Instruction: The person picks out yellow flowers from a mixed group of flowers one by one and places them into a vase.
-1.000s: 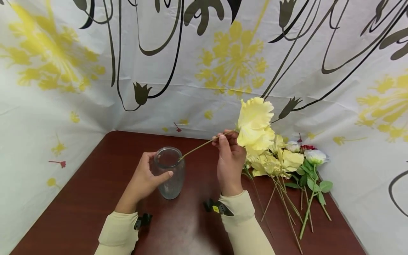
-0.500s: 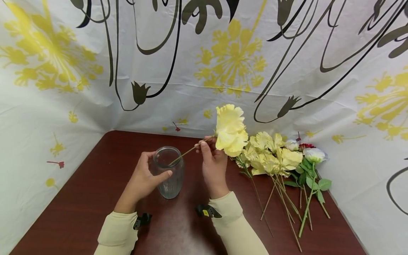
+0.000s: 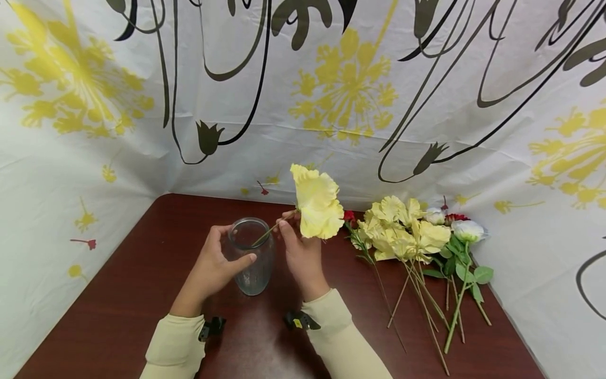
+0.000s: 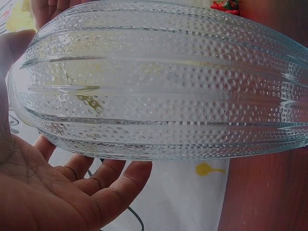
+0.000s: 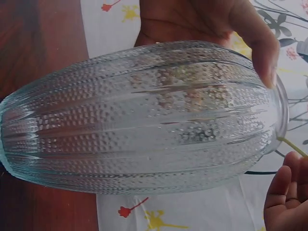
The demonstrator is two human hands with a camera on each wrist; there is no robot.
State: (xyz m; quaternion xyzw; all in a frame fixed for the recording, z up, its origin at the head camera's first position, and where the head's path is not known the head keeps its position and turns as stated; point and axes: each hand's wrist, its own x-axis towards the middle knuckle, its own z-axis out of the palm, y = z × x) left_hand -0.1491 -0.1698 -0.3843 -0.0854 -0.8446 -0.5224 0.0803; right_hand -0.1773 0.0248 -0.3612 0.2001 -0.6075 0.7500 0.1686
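Note:
A clear glass vase (image 3: pixel 254 276) with a dimpled, ribbed body stands upright on the table. My left hand (image 3: pixel 213 271) grips it just below the rim, thumb across the front and fingers round the far side; the left wrist view shows the fingers along the vase's wall (image 4: pixel 159 82). To its right, my right hand (image 3: pixel 305 258) pinches the stem of a yellow artificial flower (image 3: pixel 318 205). The stem slants down into the vase's mouth, its lower end inside the rim. In the right wrist view, the green stem (image 5: pixel 292 146) crosses the rim beside my right fingertips.
On the right of the dark red-brown table (image 3: pixel 132 284) lie several yellow flowers (image 3: pixel 395 239) with long bare stems. A white flower (image 3: pixel 467 231) with green leaves and some red blooms (image 3: pixel 349 217) lie among them. A patterned white cloth (image 3: pixel 265 105) hangs behind.
My right hand has moved left towards the vase with the yellow flower, and the stem has gone from the rim's edge into the mouth. The left hand has stayed on the vase.

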